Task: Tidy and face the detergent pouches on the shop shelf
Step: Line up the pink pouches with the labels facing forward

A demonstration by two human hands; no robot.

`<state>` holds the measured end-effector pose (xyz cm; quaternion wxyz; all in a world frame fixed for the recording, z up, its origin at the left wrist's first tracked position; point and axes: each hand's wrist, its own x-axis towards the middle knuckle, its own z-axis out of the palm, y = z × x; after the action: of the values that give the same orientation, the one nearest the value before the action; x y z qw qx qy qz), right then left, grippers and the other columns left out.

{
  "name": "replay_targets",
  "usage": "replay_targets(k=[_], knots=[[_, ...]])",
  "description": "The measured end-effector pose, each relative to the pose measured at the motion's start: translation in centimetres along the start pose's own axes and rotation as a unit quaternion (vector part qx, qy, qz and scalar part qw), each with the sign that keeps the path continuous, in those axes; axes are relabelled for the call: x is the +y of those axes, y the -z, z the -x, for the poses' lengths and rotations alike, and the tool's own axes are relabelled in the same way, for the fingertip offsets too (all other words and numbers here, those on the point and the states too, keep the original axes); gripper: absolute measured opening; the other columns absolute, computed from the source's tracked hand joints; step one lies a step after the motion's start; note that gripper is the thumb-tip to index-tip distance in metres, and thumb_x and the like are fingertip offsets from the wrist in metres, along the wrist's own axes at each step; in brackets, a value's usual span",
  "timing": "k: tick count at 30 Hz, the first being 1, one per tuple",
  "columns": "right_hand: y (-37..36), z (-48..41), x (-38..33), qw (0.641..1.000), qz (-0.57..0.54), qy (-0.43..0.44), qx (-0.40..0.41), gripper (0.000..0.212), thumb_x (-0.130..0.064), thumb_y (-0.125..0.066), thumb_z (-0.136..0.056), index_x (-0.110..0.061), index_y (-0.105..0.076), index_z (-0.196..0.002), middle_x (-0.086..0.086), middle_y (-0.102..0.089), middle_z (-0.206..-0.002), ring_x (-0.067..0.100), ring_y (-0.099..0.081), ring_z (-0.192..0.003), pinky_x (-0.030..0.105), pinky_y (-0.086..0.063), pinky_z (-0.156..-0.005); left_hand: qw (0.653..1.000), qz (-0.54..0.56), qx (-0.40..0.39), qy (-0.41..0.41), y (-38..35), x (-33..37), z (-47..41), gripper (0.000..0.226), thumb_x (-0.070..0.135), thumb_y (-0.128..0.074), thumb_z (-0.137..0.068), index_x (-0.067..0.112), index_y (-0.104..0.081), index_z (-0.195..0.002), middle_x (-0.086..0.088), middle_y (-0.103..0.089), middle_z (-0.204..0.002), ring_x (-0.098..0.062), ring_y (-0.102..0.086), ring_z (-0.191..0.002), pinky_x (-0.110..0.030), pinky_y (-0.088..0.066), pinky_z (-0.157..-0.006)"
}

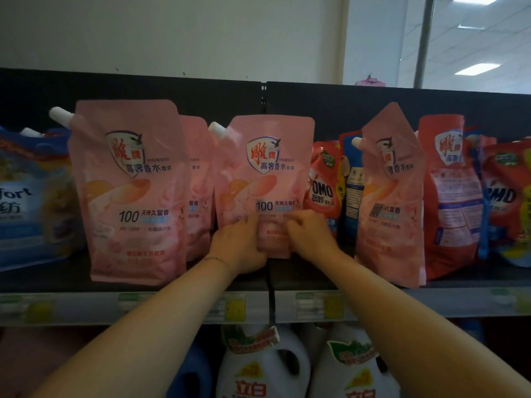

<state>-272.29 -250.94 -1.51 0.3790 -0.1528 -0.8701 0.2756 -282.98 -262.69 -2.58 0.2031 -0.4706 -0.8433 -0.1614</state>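
A pink detergent pouch point(265, 168) with a white spout stands upright at the middle of the dark shelf point(143, 282), its front label facing me. My left hand point(238, 248) grips its lower left part and my right hand point(310, 237) grips its lower right part. Another pink pouch point(129, 191) stands upright to the left, nearer the shelf's front edge, and one more point(198, 185) is half hidden behind it. A third pink pouch point(390, 196) stands to the right, turned partly sideways and creased at the top.
A blue softener pouch point(31, 196) fills the far left. Red OMO pouches point(324, 185) and other red and blue pouches point(451, 196) crowd the right side. White detergent jugs point(258, 366) stand on the shelf below. Price labels line the grey shelf rail point(172, 308).
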Motion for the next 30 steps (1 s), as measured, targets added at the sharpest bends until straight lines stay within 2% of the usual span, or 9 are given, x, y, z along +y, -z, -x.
replay_targets(k=[3,7,11,16,19,22,25,28,30], knots=[[1.8,-0.8,1.4,0.991,-0.035,-0.091,0.092,0.028,-0.014,-0.047,-0.091,-0.013,-0.053,-0.064,0.003,-0.055,-0.068,0.022,-0.056,-0.069,0.029,-0.045,-0.059,0.998,-0.024,0.063,0.007,0.2,0.2,0.4,0.064,0.056,-0.053,-0.083,0.022,-0.037,-0.135,-0.001,-0.06,-0.114,-0.024,-0.059,-0.102,-0.036,-0.049,-0.081],[2.9,-1.0,2.1,0.991,0.026,-0.129,0.036,0.02,-0.022,-0.052,-0.088,-0.007,-0.064,-0.082,0.006,-0.064,-0.08,0.02,-0.06,-0.073,0.029,-0.049,-0.061,0.978,-0.028,0.203,-0.027,0.0,0.3,0.4,0.03,0.05,-0.046,-0.085,0.021,-0.054,-0.084,0.002,-0.06,-0.068,-0.018,-0.054,-0.059,-0.026,-0.036,-0.054],[3.4,0.1,1.2,0.994,0.067,-0.081,0.022,0.016,-0.026,-0.054,-0.09,-0.014,-0.062,-0.081,0.004,-0.064,-0.081,0.021,-0.062,-0.076,0.04,-0.056,-0.072,0.944,-0.038,0.3,-0.13,-0.2,0.5,0.3,0.033,0.04,-0.045,-0.078,0.019,-0.046,-0.053,0.001,-0.051,-0.043,-0.021,-0.046,-0.033,-0.018,-0.03,-0.04],[5.0,2.7,-1.1,0.981,0.189,-0.02,0.033,0.016,-0.028,-0.051,-0.09,-0.015,-0.059,-0.084,0.001,-0.061,-0.078,0.02,-0.059,-0.072,0.041,-0.054,-0.068,0.918,-0.065,0.266,-0.288,0.8,1.9,1.0,0.029,0.034,-0.044,-0.082,0.017,-0.053,-0.06,0.004,-0.054,-0.051,-0.015,-0.044,-0.036,-0.017,-0.02,-0.041],[6.5,4.7,-1.9,0.959,0.27,0.032,0.084,0.021,-0.028,-0.049,-0.091,-0.016,-0.052,-0.075,-0.003,-0.056,-0.068,0.019,-0.055,-0.061,0.034,-0.05,-0.057,0.938,-0.036,0.209,-0.275,0.8,2.4,1.2,0.034,0.038,-0.038,-0.083,0.018,-0.058,-0.064,0.007,-0.058,-0.055,-0.011,-0.045,-0.038,-0.013,-0.009,-0.041],[7.7,6.6,-1.5,0.909,0.362,0.11,0.174,0.028,-0.026,-0.055,-0.089,-0.019,-0.044,-0.064,-0.006,-0.049,-0.056,0.019,-0.05,-0.047,0.027,-0.04,-0.048,0.946,0.016,0.206,-0.248,0.4,2.9,1.1,0.03,0.039,-0.04,-0.085,0.02,-0.051,-0.064,0.008,-0.052,-0.056,-0.01,-0.04,-0.044,-0.016,-0.017,-0.041],[8.4,8.2,-0.5,0.888,0.386,0.108,0.226,0.03,-0.022,-0.064,-0.084,-0.016,-0.051,-0.058,-0.001,-0.055,-0.05,0.02,-0.049,-0.039,0.023,-0.033,-0.042,0.955,0.074,0.189,-0.216,0.7,4.0,1.3,0.027,0.031,-0.052,-0.09,0.022,-0.043,-0.065,0.009,-0.047,-0.06,-0.013,-0.046,-0.052,-0.02,-0.024,-0.044],[9.1,9.3,0.3,0.88,0.368,0.073,0.29,0.022,-0.023,-0.067,-0.084,-0.013,-0.056,-0.069,0.001,-0.057,-0.058,0.02,-0.051,-0.045,0.024,-0.031,-0.046,0.965,0.096,0.165,-0.182,1.3,5.0,1.5,0.027,0.032,-0.052,-0.092,0.017,-0.052,-0.07,0.004,-0.058,-0.067,-0.015,-0.053,-0.059,-0.024,-0.033,-0.048],[9.4,9.5,0.7,0.893,0.298,0.001,0.338,0.025,-0.028,-0.067,-0.085,-0.01,-0.053,-0.094,0.002,-0.054,-0.082,0.02,-0.056,-0.071,0.03,-0.039,-0.055,0.965,0.105,0.157,-0.182,1.8,5.7,1.9,0.025,0.032,-0.051,-0.092,0.015,-0.059,-0.076,0.002,-0.062,-0.072,-0.016,-0.054,-0.063,-0.022,-0.033,-0.047]])
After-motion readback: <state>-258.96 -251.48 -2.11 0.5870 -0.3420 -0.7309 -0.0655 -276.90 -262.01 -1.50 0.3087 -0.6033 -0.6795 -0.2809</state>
